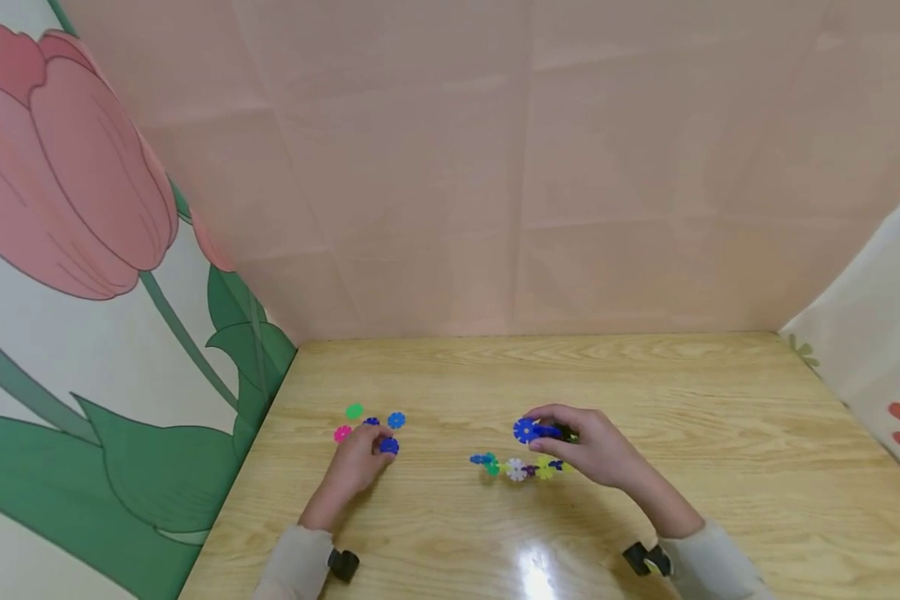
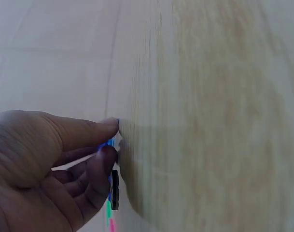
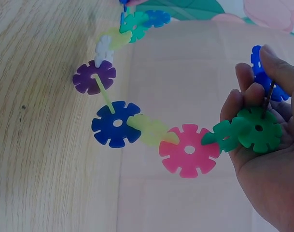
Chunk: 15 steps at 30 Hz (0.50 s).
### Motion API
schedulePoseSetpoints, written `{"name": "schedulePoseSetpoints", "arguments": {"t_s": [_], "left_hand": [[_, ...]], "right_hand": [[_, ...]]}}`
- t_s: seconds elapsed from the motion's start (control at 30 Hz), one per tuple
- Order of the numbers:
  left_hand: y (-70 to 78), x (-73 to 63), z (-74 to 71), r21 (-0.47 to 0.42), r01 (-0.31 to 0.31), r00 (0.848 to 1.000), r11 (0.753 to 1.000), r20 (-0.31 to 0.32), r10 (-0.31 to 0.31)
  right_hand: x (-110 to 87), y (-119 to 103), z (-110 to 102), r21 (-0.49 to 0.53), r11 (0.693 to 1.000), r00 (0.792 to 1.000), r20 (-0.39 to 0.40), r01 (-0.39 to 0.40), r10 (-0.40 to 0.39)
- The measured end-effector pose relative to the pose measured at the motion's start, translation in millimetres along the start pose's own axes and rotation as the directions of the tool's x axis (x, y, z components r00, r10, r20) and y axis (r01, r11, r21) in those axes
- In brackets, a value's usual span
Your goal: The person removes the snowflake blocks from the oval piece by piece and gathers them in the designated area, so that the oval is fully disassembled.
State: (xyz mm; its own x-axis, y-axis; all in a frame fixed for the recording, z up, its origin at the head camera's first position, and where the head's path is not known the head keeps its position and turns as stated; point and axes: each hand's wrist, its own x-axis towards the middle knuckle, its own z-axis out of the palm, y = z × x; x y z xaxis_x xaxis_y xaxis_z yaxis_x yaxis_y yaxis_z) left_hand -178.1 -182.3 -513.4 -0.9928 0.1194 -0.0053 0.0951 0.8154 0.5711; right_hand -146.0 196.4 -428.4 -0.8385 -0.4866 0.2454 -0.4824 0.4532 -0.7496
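Observation:
My left hand (image 1: 357, 458) is low over the table, pinching a blue notched disc (image 1: 389, 447) between thumb and fingertips. In the left wrist view the fingers (image 2: 108, 154) hide most of that disc. My right hand (image 1: 588, 442) holds one end of a chain of interlocking snowflake discs, with blue discs (image 3: 270, 84) at the fingertips and a green disc (image 3: 259, 129) against the fingers. From there the chain runs through a pink disc (image 3: 189, 151), a dark blue disc (image 3: 116, 124) and a purple disc (image 3: 94, 77). A white disc (image 1: 516, 470) shows farther along it.
Around the left hand lie loose discs: a green disc (image 1: 354, 412), a pink disc (image 1: 342, 433) and a lighter blue disc (image 1: 396, 420). The wooden table (image 1: 450, 533) meets a pink cloth backdrop (image 1: 450, 208) behind. A tulip-print panel (image 1: 82, 192) borders the left side.

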Motion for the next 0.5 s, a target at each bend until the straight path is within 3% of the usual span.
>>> {"name": "schedulePoseSetpoints", "arguments": {"t_s": [0.27,0.5], "left_hand": [[2.1,-2.4,-0.8,0.089,0.016,1.0,0.996,-0.016,-0.014],[7.6,-3.1,-1.8,0.178,0.037,0.999,0.983,-0.045,-0.03]], "right_hand": [[-1.0,-0.4,1.6,0.012,1.0,1.0,0.005,-0.005,0.005],[-0.4,1.6,2.6,0.027,0.998,0.998,0.016,0.056,-0.057]]}}
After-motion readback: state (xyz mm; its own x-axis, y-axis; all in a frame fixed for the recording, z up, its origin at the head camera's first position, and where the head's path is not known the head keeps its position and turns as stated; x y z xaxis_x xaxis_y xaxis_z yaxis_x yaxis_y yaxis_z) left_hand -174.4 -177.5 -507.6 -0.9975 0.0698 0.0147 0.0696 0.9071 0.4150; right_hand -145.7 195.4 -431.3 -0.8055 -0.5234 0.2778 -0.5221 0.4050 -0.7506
